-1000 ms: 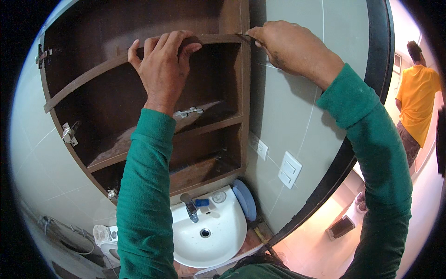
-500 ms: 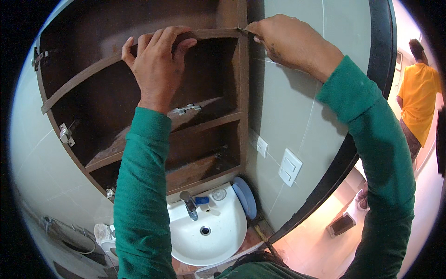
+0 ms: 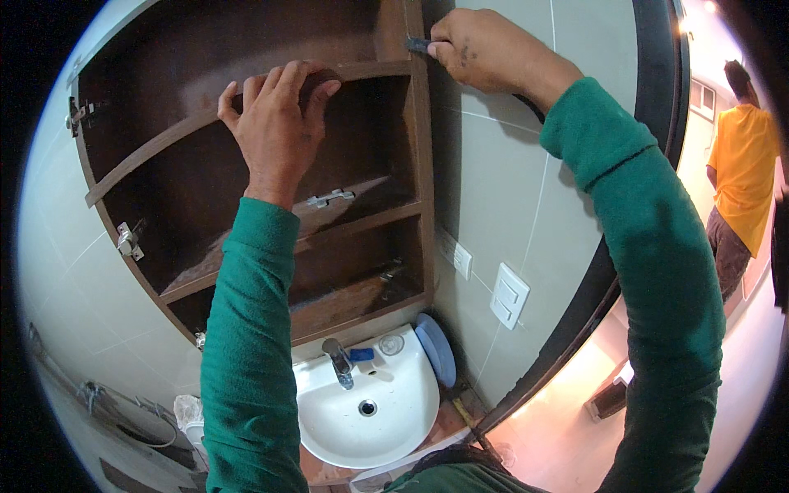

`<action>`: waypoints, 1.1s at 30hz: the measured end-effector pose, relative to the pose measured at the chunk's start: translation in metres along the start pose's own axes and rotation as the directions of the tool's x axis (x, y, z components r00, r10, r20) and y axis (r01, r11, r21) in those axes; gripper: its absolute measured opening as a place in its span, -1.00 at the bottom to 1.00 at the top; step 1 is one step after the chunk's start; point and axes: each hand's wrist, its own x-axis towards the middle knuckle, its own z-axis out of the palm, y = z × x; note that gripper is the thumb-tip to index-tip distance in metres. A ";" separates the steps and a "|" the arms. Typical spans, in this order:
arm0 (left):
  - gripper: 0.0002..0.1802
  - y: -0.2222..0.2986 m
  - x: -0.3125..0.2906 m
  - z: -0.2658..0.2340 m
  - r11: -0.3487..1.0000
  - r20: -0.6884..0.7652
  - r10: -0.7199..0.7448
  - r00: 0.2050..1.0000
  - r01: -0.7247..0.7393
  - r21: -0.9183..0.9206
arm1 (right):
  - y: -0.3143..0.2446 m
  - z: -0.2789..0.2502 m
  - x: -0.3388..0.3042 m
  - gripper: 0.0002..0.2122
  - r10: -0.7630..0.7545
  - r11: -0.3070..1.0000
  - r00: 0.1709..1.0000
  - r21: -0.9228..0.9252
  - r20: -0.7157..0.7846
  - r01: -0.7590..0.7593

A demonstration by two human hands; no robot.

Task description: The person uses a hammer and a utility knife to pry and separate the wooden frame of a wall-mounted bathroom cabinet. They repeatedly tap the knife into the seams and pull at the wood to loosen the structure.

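A dark brown wooden cabinet [image 3: 420, 148] without visible doors is mounted on the wall before me. My left hand [image 3: 279, 131] grips the front edge of its upper shelf [image 3: 164, 142], with the fingers over the top and the thumb to the right. My right hand [image 3: 493, 53] is closed round a dark tool [image 3: 418, 44]. The tool's narrow end meets the cabinet's right side board, just above the shelf's right end; its other end shows behind my wrist. Most of the tool is hidden in my fist, so its exact kind is unclear.
Below the cabinet is a white washbasin [image 3: 329, 435] with a metal tap [image 3: 337, 361] and a blue object [image 3: 362, 354]. A blue oval piece [image 3: 436, 349] leans beside it. Metal hinges [image 3: 129, 240] project at the left. A person in yellow [image 3: 744, 172] stands beyond the doorway at right.
My right hand has moved up and slightly left, taking the tool's end from the shelf's right end to the side board above. My left hand keeps its grip. The view has shifted slightly.
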 end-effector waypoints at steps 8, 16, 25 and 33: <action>-0.73 0.001 -0.001 -0.001 1.000 0.006 -0.014 1.000 0.014 -0.015 | -0.006 0.013 -0.003 -0.74 0.077 0.986 0.997 -0.145 -0.011 -0.078; -0.72 0.001 0.000 -0.003 1.000 0.011 0.005 1.000 -0.005 -0.016 | -0.011 0.012 -0.004 -0.77 0.038 0.979 0.999 -0.199 -0.031 -0.044; -0.72 0.001 0.000 -0.004 1.000 0.059 -0.011 0.998 0.012 -0.006 | -0.010 0.000 -0.001 -0.77 0.033 0.995 0.999 -0.088 -0.032 -0.036; -0.70 -0.002 0.000 -0.005 1.000 0.049 0.002 0.999 -0.001 -0.022 | -0.010 0.008 -0.006 -0.78 0.030 0.958 1.000 -0.286 0.001 -0.029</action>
